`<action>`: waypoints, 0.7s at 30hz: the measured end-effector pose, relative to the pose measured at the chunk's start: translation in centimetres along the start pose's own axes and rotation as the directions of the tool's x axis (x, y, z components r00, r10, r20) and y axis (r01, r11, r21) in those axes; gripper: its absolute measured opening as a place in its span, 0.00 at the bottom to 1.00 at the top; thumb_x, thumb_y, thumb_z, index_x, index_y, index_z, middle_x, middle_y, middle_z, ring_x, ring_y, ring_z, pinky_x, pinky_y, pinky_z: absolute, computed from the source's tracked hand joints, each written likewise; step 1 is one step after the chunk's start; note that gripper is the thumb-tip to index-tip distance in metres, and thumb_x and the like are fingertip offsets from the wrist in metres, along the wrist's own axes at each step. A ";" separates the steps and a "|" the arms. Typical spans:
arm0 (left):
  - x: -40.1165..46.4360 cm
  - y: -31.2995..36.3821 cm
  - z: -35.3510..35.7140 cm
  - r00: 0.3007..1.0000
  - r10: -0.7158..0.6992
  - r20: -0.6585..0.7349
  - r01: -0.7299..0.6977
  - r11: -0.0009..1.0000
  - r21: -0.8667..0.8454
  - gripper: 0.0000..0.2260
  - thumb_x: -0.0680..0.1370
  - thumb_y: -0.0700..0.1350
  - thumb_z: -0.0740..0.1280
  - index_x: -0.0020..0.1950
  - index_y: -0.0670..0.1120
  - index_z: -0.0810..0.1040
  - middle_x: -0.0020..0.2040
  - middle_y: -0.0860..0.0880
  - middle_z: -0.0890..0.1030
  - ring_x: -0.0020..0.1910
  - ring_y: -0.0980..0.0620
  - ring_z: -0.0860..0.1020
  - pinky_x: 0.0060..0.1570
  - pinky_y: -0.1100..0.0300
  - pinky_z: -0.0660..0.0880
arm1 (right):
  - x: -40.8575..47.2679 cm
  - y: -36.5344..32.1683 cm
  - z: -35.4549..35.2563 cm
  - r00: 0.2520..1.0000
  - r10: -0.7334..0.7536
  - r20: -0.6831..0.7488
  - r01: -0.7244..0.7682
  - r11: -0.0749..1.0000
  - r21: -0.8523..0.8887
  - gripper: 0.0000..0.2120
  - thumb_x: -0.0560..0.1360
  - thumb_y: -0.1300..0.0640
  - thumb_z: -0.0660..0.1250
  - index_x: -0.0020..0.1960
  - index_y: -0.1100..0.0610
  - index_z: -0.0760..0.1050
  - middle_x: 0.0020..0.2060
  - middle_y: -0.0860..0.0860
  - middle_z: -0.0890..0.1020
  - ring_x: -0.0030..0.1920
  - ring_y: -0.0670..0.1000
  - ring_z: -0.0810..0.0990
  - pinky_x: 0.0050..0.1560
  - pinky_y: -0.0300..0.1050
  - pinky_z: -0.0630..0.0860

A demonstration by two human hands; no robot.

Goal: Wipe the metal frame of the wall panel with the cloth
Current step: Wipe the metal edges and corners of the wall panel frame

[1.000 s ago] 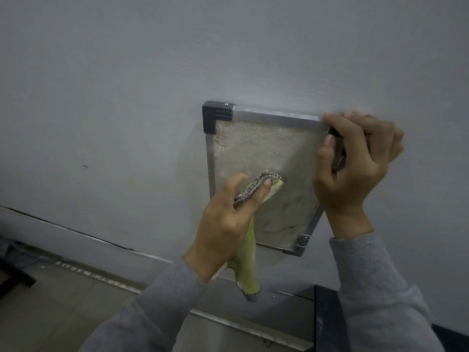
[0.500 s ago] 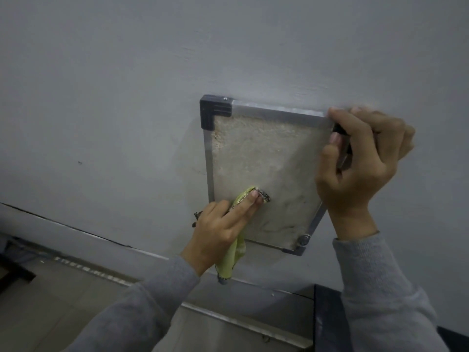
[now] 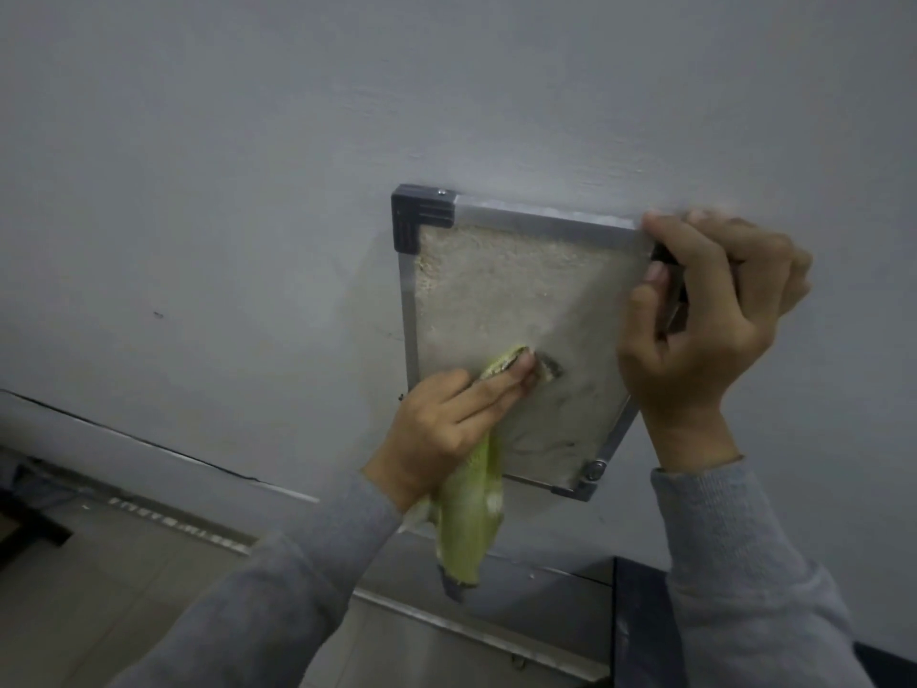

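A small wall panel (image 3: pixel 501 295) with a rough beige face sits on the grey wall, edged by a metal frame (image 3: pixel 541 222) with a dark plastic corner (image 3: pixel 419 222) at the top left. My left hand (image 3: pixel 446 424) presses a yellow-green cloth (image 3: pixel 471 508) against the panel's lower left face, near the left frame bar; the cloth's tail hangs below my wrist. My right hand (image 3: pixel 704 320) grips the panel's upper right corner and right edge, hiding that part of the frame.
The grey wall (image 3: pixel 248 191) fills most of the view. A metal strip (image 3: pixel 471 633) runs along the wall's base. A dark box edge (image 3: pixel 640 623) stands at the lower right, and tiled floor (image 3: pixel 99 588) lies at the lower left.
My left hand slid the cloth down and left over the panel face, then back slightly right. More cloth hangs below my wrist now. My right hand kept its grip.
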State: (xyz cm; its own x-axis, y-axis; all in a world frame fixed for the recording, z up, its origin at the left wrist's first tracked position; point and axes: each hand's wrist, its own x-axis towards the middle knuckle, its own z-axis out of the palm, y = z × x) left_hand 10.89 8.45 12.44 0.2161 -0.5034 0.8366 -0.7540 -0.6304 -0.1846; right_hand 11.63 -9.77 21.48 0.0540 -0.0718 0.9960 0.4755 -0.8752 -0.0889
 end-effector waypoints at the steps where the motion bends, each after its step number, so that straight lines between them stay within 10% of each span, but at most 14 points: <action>1: -0.7 -0.1 0.3 1.000 0.014 0.028 -0.014 1.000 0.003 0.10 0.77 0.33 0.67 0.57 0.37 0.81 0.61 0.45 0.79 0.28 0.49 0.73 0.28 0.56 0.73 | 0.0 0.0 -0.1 1.000 -0.003 0.006 0.003 1.000 0.000 0.11 0.73 0.64 0.63 0.51 0.61 0.81 0.44 0.61 0.80 0.50 0.56 0.74 0.50 0.58 0.70; 10: -4.3 0.0 -0.5 0.977 0.040 0.211 -0.040 0.999 -0.004 0.12 0.80 0.35 0.60 0.58 0.40 0.81 0.61 0.48 0.80 0.31 0.50 0.75 0.31 0.58 0.72 | 0.1 0.0 -0.8 0.999 -0.012 0.046 0.009 0.998 0.061 0.11 0.76 0.65 0.61 0.52 0.63 0.81 0.45 0.60 0.81 0.49 0.59 0.78 0.49 0.60 0.73; 16: -1.7 0.8 -2.1 0.999 -0.030 0.014 0.031 0.993 -0.116 0.17 0.74 0.31 0.70 0.62 0.39 0.77 0.59 0.41 0.80 0.42 0.44 0.83 0.36 0.52 0.78 | 1.0 1.7 -2.8 0.987 -0.095 0.126 0.092 0.995 0.034 0.08 0.78 0.64 0.64 0.53 0.64 0.81 0.46 0.62 0.80 0.49 0.58 0.75 0.53 0.47 0.70; 21: 1.1 1.5 -0.5 0.997 -0.023 -0.071 0.015 0.995 -0.101 0.19 0.73 0.30 0.71 0.63 0.37 0.76 0.61 0.40 0.79 0.43 0.44 0.83 0.39 0.51 0.79 | 1.8 3.2 -4.1 0.973 -0.044 0.225 0.029 0.997 0.071 0.06 0.77 0.63 0.67 0.52 0.63 0.81 0.44 0.61 0.79 0.45 0.58 0.75 0.44 0.56 0.73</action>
State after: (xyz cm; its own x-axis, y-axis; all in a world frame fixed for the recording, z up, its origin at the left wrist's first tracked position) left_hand 9.70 7.22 13.37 0.1889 -0.4461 0.8748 -0.8092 -0.5754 -0.1187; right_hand 9.67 -14.62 23.02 0.2296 0.0763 0.9703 0.5380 -0.8407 -0.0612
